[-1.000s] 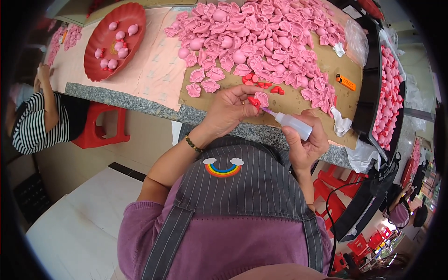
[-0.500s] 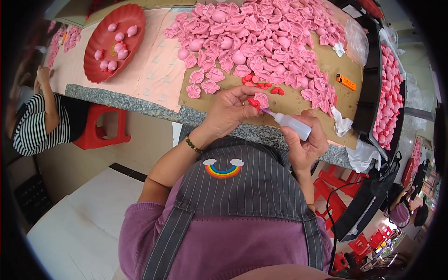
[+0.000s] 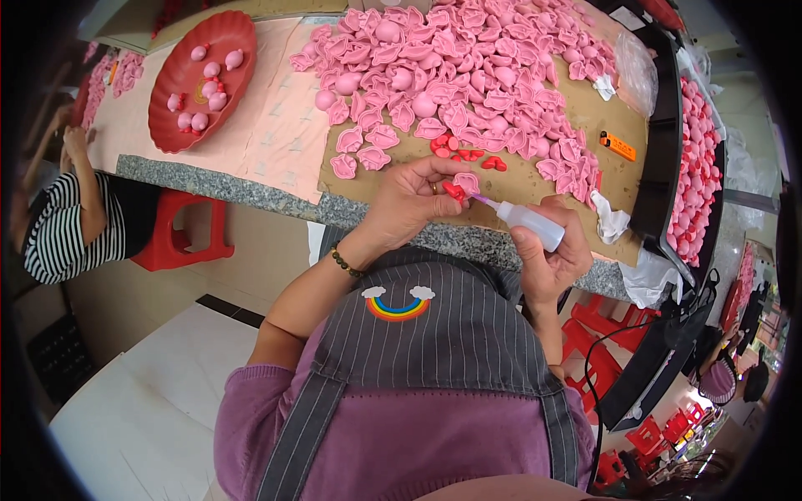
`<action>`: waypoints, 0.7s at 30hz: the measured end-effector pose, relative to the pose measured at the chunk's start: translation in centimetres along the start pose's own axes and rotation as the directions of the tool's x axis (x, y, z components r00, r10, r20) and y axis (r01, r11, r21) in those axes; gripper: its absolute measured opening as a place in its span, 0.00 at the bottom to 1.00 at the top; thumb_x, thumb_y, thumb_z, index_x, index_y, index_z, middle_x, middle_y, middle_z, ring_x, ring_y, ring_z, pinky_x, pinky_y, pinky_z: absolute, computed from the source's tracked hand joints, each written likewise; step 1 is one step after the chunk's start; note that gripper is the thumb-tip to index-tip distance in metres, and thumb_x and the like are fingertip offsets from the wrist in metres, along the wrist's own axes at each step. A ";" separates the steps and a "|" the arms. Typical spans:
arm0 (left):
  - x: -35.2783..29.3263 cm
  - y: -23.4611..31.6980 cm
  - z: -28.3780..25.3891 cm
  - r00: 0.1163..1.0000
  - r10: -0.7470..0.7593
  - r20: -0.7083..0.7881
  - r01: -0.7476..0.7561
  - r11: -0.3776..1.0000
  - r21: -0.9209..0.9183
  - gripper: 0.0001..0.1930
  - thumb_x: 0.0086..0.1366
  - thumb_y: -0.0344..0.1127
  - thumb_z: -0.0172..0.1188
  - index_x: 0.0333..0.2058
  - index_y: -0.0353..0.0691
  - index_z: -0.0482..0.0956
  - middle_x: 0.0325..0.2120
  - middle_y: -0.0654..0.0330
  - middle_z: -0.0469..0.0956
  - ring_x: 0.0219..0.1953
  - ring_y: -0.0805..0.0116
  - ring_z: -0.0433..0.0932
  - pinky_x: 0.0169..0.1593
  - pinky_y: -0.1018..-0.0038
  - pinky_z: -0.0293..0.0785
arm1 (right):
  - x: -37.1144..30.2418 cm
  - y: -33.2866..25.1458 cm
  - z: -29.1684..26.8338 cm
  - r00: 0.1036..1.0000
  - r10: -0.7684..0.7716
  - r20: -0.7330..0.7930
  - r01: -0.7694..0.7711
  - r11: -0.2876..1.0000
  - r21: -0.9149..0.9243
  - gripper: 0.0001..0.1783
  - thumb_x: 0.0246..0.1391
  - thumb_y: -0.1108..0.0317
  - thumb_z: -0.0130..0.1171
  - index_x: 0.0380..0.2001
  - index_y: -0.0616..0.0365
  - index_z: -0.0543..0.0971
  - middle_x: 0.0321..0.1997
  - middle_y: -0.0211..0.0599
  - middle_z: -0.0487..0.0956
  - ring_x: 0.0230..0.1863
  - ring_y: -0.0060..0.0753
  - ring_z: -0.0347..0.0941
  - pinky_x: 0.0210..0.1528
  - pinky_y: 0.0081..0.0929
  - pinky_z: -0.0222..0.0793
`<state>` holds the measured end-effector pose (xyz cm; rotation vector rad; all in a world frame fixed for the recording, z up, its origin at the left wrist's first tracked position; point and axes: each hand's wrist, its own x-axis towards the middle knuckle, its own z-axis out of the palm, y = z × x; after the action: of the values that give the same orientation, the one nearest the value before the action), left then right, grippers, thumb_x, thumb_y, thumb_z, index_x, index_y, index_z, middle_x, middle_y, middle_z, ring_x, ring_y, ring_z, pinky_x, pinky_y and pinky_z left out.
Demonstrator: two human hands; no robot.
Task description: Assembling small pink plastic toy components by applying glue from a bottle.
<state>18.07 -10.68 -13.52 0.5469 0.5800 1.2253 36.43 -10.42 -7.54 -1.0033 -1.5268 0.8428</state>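
Observation:
Between the thumb and fingers of my left hand [image 3: 409, 200] is a small pink cup-shaped piece [image 3: 466, 182] with a red piece [image 3: 455, 191] at its near side. My right hand [image 3: 555, 250] is wrapped round a translucent squeeze bottle [image 3: 535, 227]. Its thin purple nozzle [image 3: 482, 199] points left, with the tip at the pink piece; whether it touches I cannot tell. Just beyond my left fingers lie several loose red pieces [image 3: 443, 145] on brown cardboard [image 3: 522, 182]. A large heap of pink pieces [image 3: 468, 75] spreads behind them.
A red scalloped tray [image 3: 167, 134] with pink balls stands at the far left. On the right are an orange lighter [image 3: 618, 145], crumpled tissue [image 3: 611, 219] and a black crate [image 3: 658, 167] of pink and red pieces. A person in a striped top [image 3: 63, 225] sits at the left.
The squeeze bottle and my right hand have shifted slightly right. My left hand still holds the pink and red pieces, now tilted a little differently.

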 end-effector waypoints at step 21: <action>0.2 0.3 -0.5 0.998 -0.047 0.048 0.054 0.987 -0.153 0.24 0.53 0.22 0.60 0.51 0.33 0.66 0.40 0.55 0.75 0.37 0.68 0.76 0.43 0.75 0.75 | -0.3 0.3 -0.6 0.999 0.033 0.002 -0.033 0.999 0.013 0.15 0.40 0.69 0.65 0.29 0.67 0.74 0.27 0.34 0.70 0.28 0.20 0.60 0.32 0.15 0.54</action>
<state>17.55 -10.41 -13.76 0.4252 0.4545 1.1961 37.05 -10.58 -7.81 -1.0205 -1.5076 0.8758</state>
